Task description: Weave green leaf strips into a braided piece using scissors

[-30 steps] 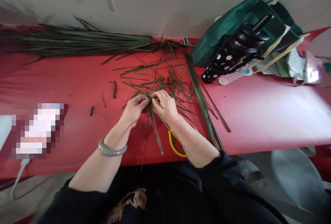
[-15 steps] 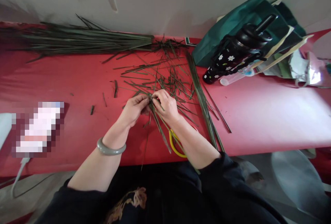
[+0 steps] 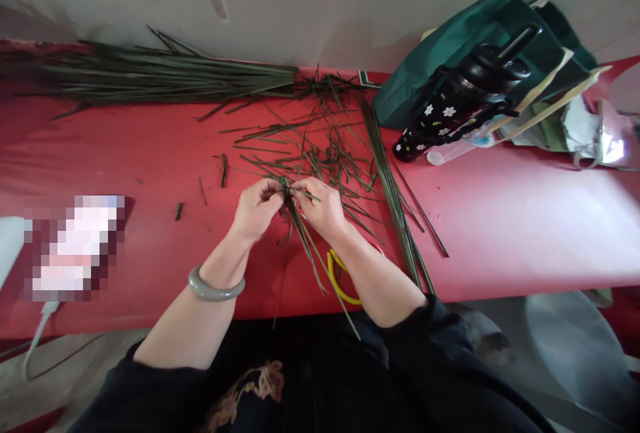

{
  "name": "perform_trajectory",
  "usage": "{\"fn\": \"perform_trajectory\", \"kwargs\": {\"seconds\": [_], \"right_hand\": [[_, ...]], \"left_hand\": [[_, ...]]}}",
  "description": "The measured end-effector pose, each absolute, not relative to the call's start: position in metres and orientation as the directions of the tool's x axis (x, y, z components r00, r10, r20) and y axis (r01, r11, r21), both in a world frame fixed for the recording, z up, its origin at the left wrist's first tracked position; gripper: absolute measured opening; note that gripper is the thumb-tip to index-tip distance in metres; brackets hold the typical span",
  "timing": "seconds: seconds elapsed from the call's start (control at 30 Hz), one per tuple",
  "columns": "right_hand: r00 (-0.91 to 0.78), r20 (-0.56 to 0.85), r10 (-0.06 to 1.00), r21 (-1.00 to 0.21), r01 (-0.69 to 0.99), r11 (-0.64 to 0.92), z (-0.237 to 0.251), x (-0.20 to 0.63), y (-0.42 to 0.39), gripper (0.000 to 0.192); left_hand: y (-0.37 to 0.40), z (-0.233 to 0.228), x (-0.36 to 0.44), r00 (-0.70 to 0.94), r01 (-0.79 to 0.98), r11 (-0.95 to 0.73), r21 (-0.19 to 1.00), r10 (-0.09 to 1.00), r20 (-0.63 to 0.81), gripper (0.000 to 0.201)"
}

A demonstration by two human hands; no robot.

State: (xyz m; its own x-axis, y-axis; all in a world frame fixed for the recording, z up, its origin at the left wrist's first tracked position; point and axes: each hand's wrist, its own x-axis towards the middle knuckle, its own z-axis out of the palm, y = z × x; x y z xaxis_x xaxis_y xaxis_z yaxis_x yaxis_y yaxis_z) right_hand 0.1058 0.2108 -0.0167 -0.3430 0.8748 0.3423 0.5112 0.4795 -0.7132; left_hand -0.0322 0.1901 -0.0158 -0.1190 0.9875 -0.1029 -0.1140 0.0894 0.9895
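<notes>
The leaf piece (image 3: pixel 297 218) was between the two grips, pinched at its upper end from both sides. It was dark green, with a small knot-like head just beyond the fingertips; its finer folds were too small to make out. Below the pinch, narrow tails slanted toward the body: one darker and ragged at its end, another paler, thinner and longer, reaching past the edge of the tabletop (image 3: pixel 160 166). The left grip (image 3: pixel 257 209) was closed, thumb against fingers on the piece. The right grip (image 3: pixel 320 205) was closed on its other side, a short green strip (image 3: pixel 313 197) jutting by its fingers. Leaf scraps (image 3: pixel 330 159) lay just beyond the grips, long strips (image 3: pixel 393 199) to their right.
</notes>
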Motion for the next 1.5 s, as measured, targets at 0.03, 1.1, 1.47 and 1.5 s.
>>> {"fn": "perform_trajectory", "kwargs": {"seconds": [0.03, 1.1, 1.47, 1.5], "right_hand": [[-0.325, 0.329, 0.887, -0.722, 0.519, 0.458, -0.016, 0.105, 0.210, 0.017], [-0.224, 0.181, 0.958, -0.910, 0.331, 0.250, -0.015, 0.108, 0.223, 0.017], [-0.149, 0.368, 0.918, -0.810, 0.434, 0.395, -0.018, 0.110, 0.218, 0.017], [-0.159, 0.393, 0.906, -0.792, 0.443, 0.421, -0.019, 0.110, 0.217, 0.018]], "left_hand": [[0.190, -0.016, -0.032, -0.132, -0.109, 0.083, 0.991, 0.987, -0.097, 0.008], [0.187, -0.014, -0.037, -0.205, 0.253, 0.015, 0.967, 0.978, 0.038, 0.014], [0.185, -0.011, -0.034, -0.282, 0.108, 0.064, 0.992, 0.959, -0.031, 0.026], [0.185, -0.012, -0.031, -0.243, 0.039, 0.067, 0.997, 0.968, -0.055, 0.028]]}}
